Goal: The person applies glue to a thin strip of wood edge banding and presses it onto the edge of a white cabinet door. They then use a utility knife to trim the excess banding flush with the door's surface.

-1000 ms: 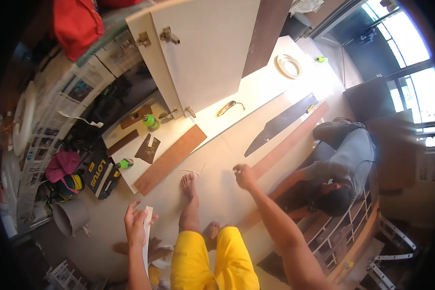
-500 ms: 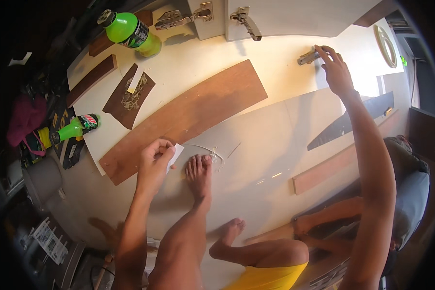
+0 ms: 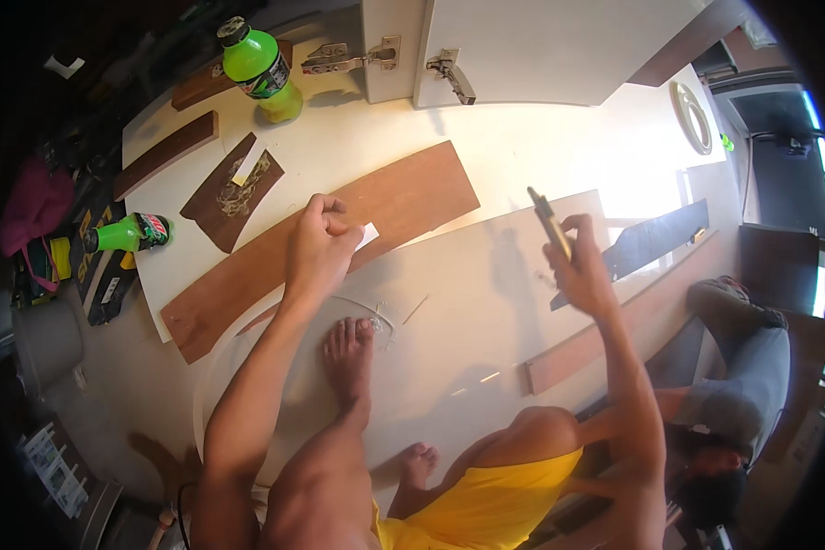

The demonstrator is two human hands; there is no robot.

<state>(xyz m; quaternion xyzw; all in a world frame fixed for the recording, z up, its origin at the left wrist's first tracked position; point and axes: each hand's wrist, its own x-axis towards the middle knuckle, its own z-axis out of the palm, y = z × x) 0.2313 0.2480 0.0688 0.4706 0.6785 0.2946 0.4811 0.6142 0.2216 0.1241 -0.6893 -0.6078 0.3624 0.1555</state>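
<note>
My left hand (image 3: 324, 246) pinches a small white strip (image 3: 368, 236) over the long brown wooden board. In my right hand (image 3: 579, 266) is a utility knife (image 3: 550, 220) with a dark and gold-coloured body, its tip pointing up and away. The knife is held above the pale panel (image 3: 467, 302), clear of the white strip. A long white band (image 3: 202, 394) curves beside my left forearm; I cannot tell whether it joins the strip in my fingers. Thin shavings (image 3: 382, 321) lie beside my bare foot.
The brown board (image 3: 394, 202) lies across the white panel. A green bottle (image 3: 264, 75) stands at the back left; another green bottle (image 3: 128, 234) lies at the left. Cabinet doors with hinges (image 3: 449, 75) rise at the back. Another person (image 3: 733, 367) is at the right.
My right hand has lifted the utility knife off the far white panel and come nearer and leftward. My left hand has moved up and slightly right with the strip. The view has shifted.
</note>
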